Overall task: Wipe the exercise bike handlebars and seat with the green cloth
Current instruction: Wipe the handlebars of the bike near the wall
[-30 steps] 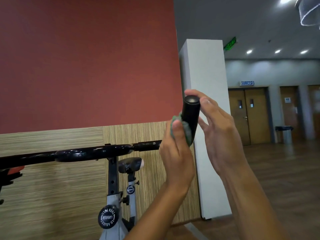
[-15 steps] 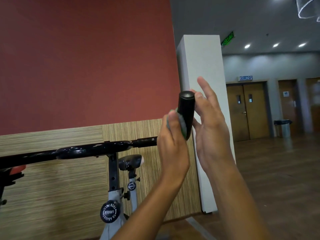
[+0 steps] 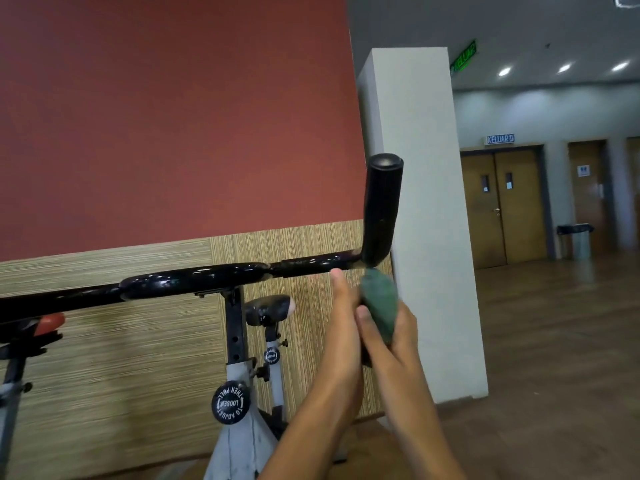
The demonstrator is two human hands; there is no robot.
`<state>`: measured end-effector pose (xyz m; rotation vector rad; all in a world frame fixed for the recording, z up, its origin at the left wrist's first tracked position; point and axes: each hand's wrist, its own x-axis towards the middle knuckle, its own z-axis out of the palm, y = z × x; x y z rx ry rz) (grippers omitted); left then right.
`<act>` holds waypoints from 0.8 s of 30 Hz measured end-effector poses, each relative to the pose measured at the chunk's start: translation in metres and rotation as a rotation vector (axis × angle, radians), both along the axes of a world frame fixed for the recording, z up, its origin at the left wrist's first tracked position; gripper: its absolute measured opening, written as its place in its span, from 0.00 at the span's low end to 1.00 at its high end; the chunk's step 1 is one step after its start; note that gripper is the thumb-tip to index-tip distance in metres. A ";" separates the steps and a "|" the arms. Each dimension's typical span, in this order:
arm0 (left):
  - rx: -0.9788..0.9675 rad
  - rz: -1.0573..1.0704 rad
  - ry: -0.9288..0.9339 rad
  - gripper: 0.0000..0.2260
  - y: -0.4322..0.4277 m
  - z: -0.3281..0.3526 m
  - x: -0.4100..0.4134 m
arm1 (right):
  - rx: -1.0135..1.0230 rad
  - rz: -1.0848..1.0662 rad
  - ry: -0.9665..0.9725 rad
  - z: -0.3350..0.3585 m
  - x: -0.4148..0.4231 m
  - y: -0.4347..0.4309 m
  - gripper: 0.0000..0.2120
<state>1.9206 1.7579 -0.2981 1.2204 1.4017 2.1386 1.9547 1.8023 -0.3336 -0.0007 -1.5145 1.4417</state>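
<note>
The wooden floor (image 3: pixel 554 341) carries everything here — glossy brown boards running back toward the doors. On it stands a grey-framed exercise bike (image 3: pixel 239 441) close to the wall, with a white square pillar (image 3: pixel 426 237) rising from the boards just beside it. Far back, a dark-topped bin (image 3: pixel 577 239) stands near the double doors (image 3: pixel 504 206).

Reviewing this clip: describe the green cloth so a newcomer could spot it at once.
Start at the white pillar, then drop down the upright black grip at the handlebar's right end. Just below its base, the green cloth is bunched in the right hand, the only soft, dull-green thing among glossy black tubing.
</note>
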 end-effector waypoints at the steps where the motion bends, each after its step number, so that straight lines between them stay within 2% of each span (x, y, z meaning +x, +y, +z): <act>1: -0.050 -0.061 0.058 0.33 -0.001 -0.001 0.005 | -0.063 0.008 0.036 -0.002 -0.001 0.004 0.18; 3: -0.097 -0.077 0.141 0.30 0.000 -0.008 0.007 | -0.171 -0.074 0.108 -0.009 -0.004 0.017 0.12; 4: -0.083 -0.014 0.166 0.26 0.000 -0.011 0.007 | -0.232 -0.128 0.148 -0.012 -0.004 0.024 0.09; 7: 0.103 0.410 0.186 0.15 0.000 -0.012 0.001 | -0.339 -0.174 0.288 -0.004 0.000 0.041 0.09; 9: 0.299 0.580 0.276 0.09 -0.007 0.007 0.004 | -0.285 -0.162 0.382 0.020 0.008 0.046 0.12; 13: 0.421 0.566 0.578 0.11 -0.018 0.069 0.020 | -0.005 -0.165 0.523 0.082 0.023 0.042 0.18; 15: 0.439 0.530 0.622 0.11 -0.021 0.091 0.027 | 0.168 -0.061 0.572 0.103 0.030 0.033 0.24; 18: 0.457 0.462 0.603 0.10 -0.023 0.100 0.026 | 0.391 0.062 0.558 0.115 0.032 0.023 0.23; 20: 0.454 0.416 0.577 0.11 -0.024 0.100 0.025 | 0.310 0.081 0.507 0.103 0.019 0.024 0.24; 24: 0.447 0.378 0.572 0.10 -0.025 0.100 0.025 | 0.036 0.108 0.371 0.072 -0.017 0.033 0.20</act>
